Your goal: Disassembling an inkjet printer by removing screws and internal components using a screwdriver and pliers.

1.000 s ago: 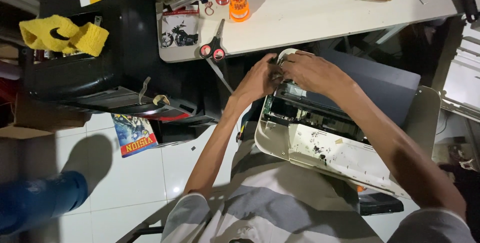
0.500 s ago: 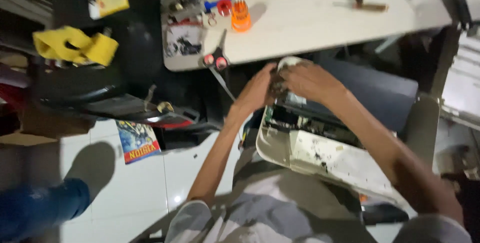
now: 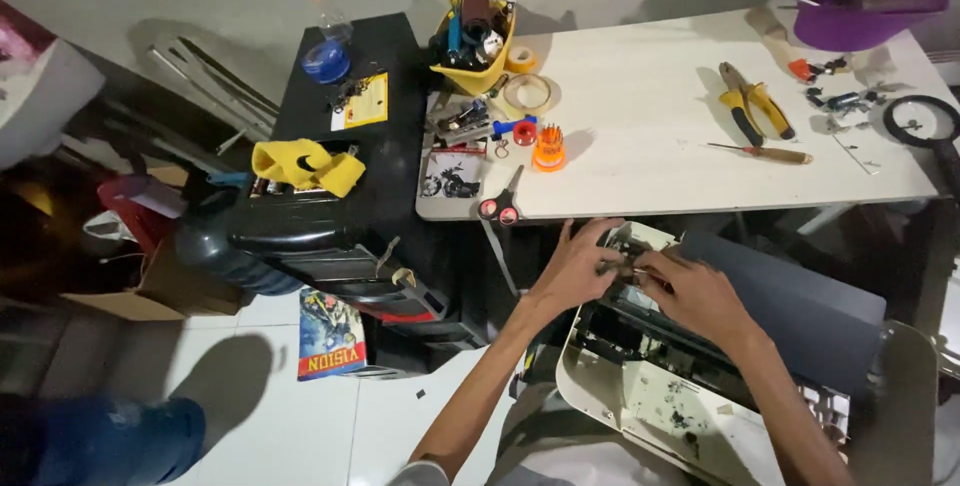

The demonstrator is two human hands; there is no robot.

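An opened printer (image 3: 660, 396) with a cream shell and exposed dark insides rests on my lap, below the white table (image 3: 650, 116). My left hand (image 3: 577, 264) and my right hand (image 3: 690, 291) meet at its far upper corner. Fingers of both hands pinch a small part (image 3: 624, 264) inside the printer there. What the fingertips hold is too small to name. A dark grey lid panel (image 3: 800, 311) of the printer lies to the right of my right hand.
On the table lie red-handled scissors (image 3: 500, 204), an orange screwdriver-bit holder (image 3: 548, 149), yellow pliers (image 3: 755, 106), a screwdriver (image 3: 765, 153), tape rolls (image 3: 528, 94) and a yellow tool cup (image 3: 473, 41). A black cabinet (image 3: 330, 176) with a yellow cloth (image 3: 305, 166) stands left. A magazine (image 3: 330, 336) lies on the floor.
The camera has tilted up, showing more of the table and wall. Both hands stay at the same corner of the printer, with the fingers working closer together.
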